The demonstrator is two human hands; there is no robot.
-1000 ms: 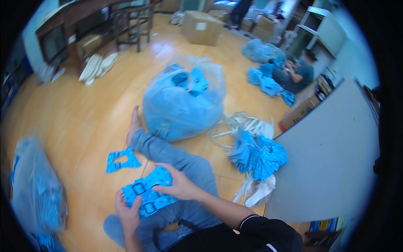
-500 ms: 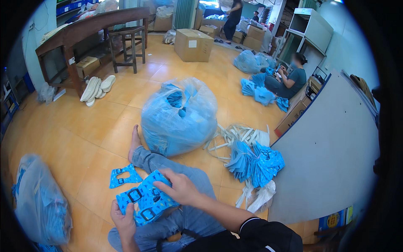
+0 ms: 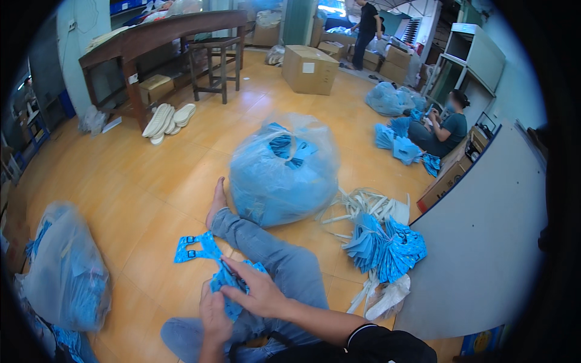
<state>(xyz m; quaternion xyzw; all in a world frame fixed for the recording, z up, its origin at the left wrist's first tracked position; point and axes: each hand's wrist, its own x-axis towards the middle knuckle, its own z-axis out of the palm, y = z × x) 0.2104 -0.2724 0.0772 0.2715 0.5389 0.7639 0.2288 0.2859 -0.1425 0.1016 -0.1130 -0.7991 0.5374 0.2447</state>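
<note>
A blue patterned strap piece (image 3: 225,279) is bunched between my two hands over my lap, its buckles mostly hidden now. My left hand (image 3: 216,311) is closed on its near side. From the right, my right hand (image 3: 261,293) closes on it too, with thumb and fingers close to my left fingertips. A second blue patterned piece with black buckles (image 3: 197,248) lies flat on the floor just beyond my hands, beside my bent leg. Past my foot stands a large clear plastic bag of blue pieces (image 3: 275,187).
Tied bundles of blue pieces (image 3: 387,247) and whitish straps (image 3: 376,207) lie at right, beside a grey panel (image 3: 478,242). Another filled bag (image 3: 69,272) stands at left. Pale soles (image 3: 162,121) lie near a wooden table (image 3: 163,36). A person (image 3: 445,130) sits at far right.
The held piece, spread out with buckles showing before, is now bunched up. My hands have come together around it. The view has shifted left, so the surroundings sit farther right.
</note>
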